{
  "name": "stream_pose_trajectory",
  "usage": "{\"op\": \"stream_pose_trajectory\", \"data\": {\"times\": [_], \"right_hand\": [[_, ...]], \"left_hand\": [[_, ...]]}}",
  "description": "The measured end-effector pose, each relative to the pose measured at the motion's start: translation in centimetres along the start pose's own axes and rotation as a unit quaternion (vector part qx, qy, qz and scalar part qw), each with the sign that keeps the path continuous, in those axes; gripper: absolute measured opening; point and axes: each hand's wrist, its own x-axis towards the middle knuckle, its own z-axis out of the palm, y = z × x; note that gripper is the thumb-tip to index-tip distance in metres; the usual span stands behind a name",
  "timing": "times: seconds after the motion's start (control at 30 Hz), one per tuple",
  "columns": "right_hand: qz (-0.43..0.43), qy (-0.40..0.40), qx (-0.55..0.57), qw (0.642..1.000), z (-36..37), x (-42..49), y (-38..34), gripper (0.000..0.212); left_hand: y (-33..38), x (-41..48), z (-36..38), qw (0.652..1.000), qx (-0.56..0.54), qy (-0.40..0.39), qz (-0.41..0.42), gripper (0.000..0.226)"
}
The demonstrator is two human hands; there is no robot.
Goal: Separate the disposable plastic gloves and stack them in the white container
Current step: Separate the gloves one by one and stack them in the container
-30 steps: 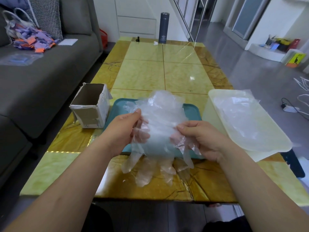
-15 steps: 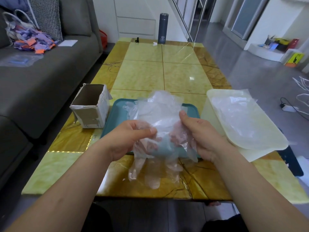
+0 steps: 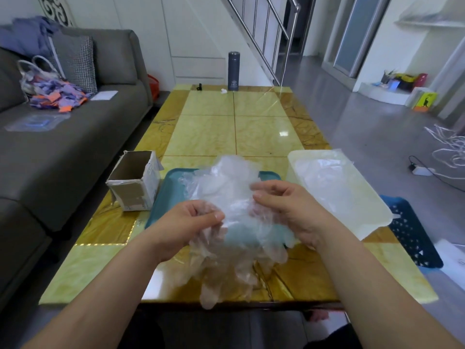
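Note:
A bunch of clear plastic gloves [image 3: 226,260] hangs between both hands above the teal tray [image 3: 171,190], the glove fingers drooping toward the table's near edge. My left hand [image 3: 191,222] pinches the bunch with thumb and fingers on its left side. My right hand [image 3: 286,207] grips the right side with curled fingers. More crumpled gloves [image 3: 226,177] are heaped on the tray behind the hands. The white container [image 3: 372,215] stands to the right with flat gloves [image 3: 327,182] laid in it.
An open cardboard box [image 3: 136,180] stands left of the tray. A grey flask [image 3: 234,71] is at the far end of the yellow table [image 3: 234,129]. A grey sofa [image 3: 63,147] runs along the left. A blue perforated basket [image 3: 415,235] sits below the container's right side.
Both hands have shifted their hold on the bunch: my left thumb now pinches lower and my right fingers curl over the top. The hanging glove fingers droop lower, to the table's near edge.

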Motion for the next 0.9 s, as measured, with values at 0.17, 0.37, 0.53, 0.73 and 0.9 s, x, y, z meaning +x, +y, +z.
{"op": "stream_pose_trajectory", "data": {"times": [0.17,0.37,0.53,0.73,0.9], "right_hand": [[-0.035,0.033,-0.053,0.997,0.4,-0.8,-1.3,0.019],[-0.039,0.056,-0.064,0.996,0.5,-1.5,-2.6,0.031],[-0.008,0.059,-0.037,0.998,0.7,-2.0,-4.3,0.048],[0.027,0.003,-0.136,0.99,-2.5,-3.1,-7.1,0.035],[0.004,0.072,-0.109,0.991,-5.5,-3.2,-8.9,0.017]], "left_hand": [[1.3,-0.6,0.8,1.0,0.003,-0.016,-0.002,0.026],[2.3,-0.8,1.6,0.998,0.048,-0.01,0.038,0.023],[3.6,-0.5,2.4,0.997,0.031,-0.067,0.017,0.026],[8.0,1.4,4.5,0.996,-0.071,-0.029,0.04,0.009],[10.4,3.3,8.2,0.996,-0.092,-0.018,0.002,0.021]]}}
